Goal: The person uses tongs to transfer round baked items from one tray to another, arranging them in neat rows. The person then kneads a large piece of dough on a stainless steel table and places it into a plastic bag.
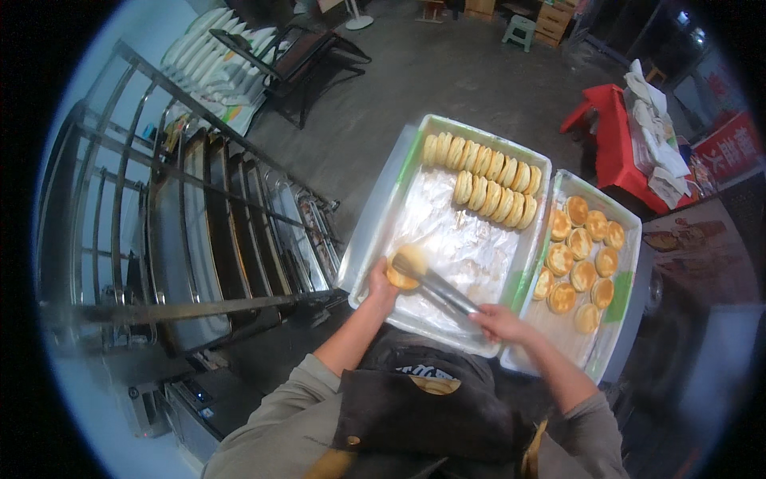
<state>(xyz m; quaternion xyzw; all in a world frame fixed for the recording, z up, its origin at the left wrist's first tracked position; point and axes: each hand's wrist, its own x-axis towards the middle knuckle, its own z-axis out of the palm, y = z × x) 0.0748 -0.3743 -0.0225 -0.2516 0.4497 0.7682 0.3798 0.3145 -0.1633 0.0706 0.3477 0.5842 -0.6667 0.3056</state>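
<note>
My left hand (383,284) holds a round browned flatbread (407,267) over the near left part of a white plastic tray (431,339) lined with clear film. Metal tongs (446,291) are in my right hand (495,323), their tips over the face of that bread. Two rows of pale breads (497,200) stand on edge in the far part of the same tray. In a second tray (633,230), to the right, several golden-topped round breads (579,243) lie flat.
At my left stands a metal rack (197,179) with several baking trays. White sacks (209,60) and a folding chair (299,54) are beyond it. A red-covered table (616,143) stands at the right, and a green stool (519,31) at the far side.
</note>
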